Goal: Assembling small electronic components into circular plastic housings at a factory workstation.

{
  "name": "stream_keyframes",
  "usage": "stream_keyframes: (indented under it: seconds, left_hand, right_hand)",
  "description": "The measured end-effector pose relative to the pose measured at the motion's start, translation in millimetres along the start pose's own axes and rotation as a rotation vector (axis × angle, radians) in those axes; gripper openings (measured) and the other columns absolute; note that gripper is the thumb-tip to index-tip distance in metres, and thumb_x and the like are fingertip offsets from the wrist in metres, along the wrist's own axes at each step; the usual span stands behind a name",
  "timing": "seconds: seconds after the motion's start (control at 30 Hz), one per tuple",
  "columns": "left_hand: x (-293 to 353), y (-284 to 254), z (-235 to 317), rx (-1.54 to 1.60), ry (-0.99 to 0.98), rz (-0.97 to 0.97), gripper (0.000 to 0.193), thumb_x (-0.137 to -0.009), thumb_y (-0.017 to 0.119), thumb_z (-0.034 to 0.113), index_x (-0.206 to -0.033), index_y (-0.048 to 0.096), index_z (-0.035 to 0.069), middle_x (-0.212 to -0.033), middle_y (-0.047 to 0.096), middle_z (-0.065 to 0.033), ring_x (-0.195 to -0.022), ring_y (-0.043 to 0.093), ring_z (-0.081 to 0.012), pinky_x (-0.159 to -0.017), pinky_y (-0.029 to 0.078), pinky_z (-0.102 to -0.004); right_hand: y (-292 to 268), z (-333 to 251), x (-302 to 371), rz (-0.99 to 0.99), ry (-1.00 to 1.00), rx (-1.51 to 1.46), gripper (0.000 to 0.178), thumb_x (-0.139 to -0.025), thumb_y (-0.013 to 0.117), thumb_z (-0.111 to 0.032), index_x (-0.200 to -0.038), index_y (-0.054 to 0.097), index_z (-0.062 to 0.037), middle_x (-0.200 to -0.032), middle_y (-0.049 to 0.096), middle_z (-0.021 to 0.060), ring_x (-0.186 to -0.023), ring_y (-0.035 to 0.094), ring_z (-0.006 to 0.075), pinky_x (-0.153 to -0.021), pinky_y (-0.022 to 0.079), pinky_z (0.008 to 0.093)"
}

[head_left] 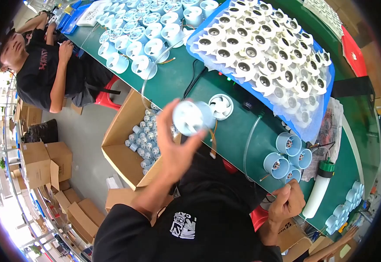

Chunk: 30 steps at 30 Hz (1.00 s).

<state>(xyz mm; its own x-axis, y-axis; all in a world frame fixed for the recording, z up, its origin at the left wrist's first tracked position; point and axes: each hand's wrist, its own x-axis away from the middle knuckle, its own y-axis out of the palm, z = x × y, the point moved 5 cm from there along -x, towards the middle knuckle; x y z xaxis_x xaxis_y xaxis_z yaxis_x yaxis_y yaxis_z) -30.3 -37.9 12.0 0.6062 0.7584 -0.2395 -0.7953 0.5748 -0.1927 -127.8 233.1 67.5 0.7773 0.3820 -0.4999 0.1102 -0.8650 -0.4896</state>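
My left hand point(175, 150) grips a light blue fan housing point(208, 115) above the table's front edge. The housing is smeared by motion, and something white shows inside it. Just beyond it, a round fan point(221, 106) with white blades lies on the green table, its thin wires trailing toward me. At the table's right front my right hand point(286, 203) is closed, its fingers curled together; whatever they may hold is hidden. Close by stand several blue housings point(276, 165) with small motors inside. A white cartridge point(317, 194) with a green cap lies to their right.
A blue tray point(190, 46) bears many white fan impellers. Rows of blue housings point(144, 65) fill the table's far left. An open cardboard box point(119, 150) of small blue fans stands at my left. Another person point(46, 74) sits beyond it. Clear tubing point(247, 148) crosses the table's edge.
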Motion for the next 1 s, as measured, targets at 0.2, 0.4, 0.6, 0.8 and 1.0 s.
stream_keyframes:
  seconds: [0.2,0.4,0.6,0.8,1.0]
  left_hand:
    - [-63.8,4.8,5.0,-0.402,0.067,-0.123,0.056,-0.077,0.076,0.008,-0.128,0.054,0.006,-0.13,0.052,-0.0175,-0.124,0.046,-0.0359,-0.103,0.038,-0.0423]
    - [-68.0,6.3,-17.9,-0.577,0.223,-0.283,0.06,-0.083,0.061,-0.001,-0.141,0.045,0.005,-0.151,0.033,-0.0237,-0.142,0.028,-0.0372,-0.115,0.021,-0.0433]
    - [-73.5,14.1,-42.3,-0.493,0.458,-0.347,0.049,-0.097,0.051,0.028,-0.133,0.047,-0.005,-0.139,0.047,-0.0219,-0.136,0.036,-0.0377,-0.113,0.024,-0.0455]
    - [-53.5,40.7,34.0,-0.618,0.226,-0.505,0.06,-0.089,0.054,0.003,-0.143,0.032,-0.007,-0.143,0.04,-0.0278,-0.133,0.039,-0.04,-0.113,0.026,-0.0453]
    - [-54.5,27.3,28.1,-0.4,0.303,-0.55,0.065,-0.089,0.054,0.001,-0.148,0.026,-0.004,-0.149,0.033,-0.0255,-0.136,0.035,-0.0362,-0.114,0.024,-0.0431]
  right_hand:
    - [-5.2,-11.9,-1.5,-0.037,-0.063,0.038,0.031,-0.082,0.065,-0.004,-0.055,0.05,-0.0023,-0.053,0.049,0.0069,-0.043,0.045,0.0225,-0.042,0.031,0.0328]
    - [-6.6,-16.4,-7.7,-0.027,-0.172,0.062,0.035,-0.079,0.072,-0.006,-0.056,0.046,-0.0076,-0.056,0.039,0.0032,-0.046,0.043,0.0188,-0.04,0.033,0.0336]
    - [-24.8,-10.9,12.3,0.14,-0.111,0.006,0.027,-0.079,0.073,-0.004,-0.062,0.051,-0.0035,-0.059,0.046,0.0058,-0.05,0.05,0.0215,-0.043,0.039,0.0346]
    - [-38.1,-6.1,18.9,0.183,-0.058,-0.006,0.028,-0.084,0.069,-0.007,-0.063,0.051,-0.001,-0.06,0.048,0.0082,-0.053,0.052,0.0248,-0.046,0.04,0.0365]
    - [-55.7,-16.4,25.5,0.233,-0.05,0.011,0.03,-0.088,0.066,-0.013,-0.064,0.052,-0.0008,-0.058,0.048,0.0091,-0.054,0.051,0.026,-0.047,0.04,0.038]
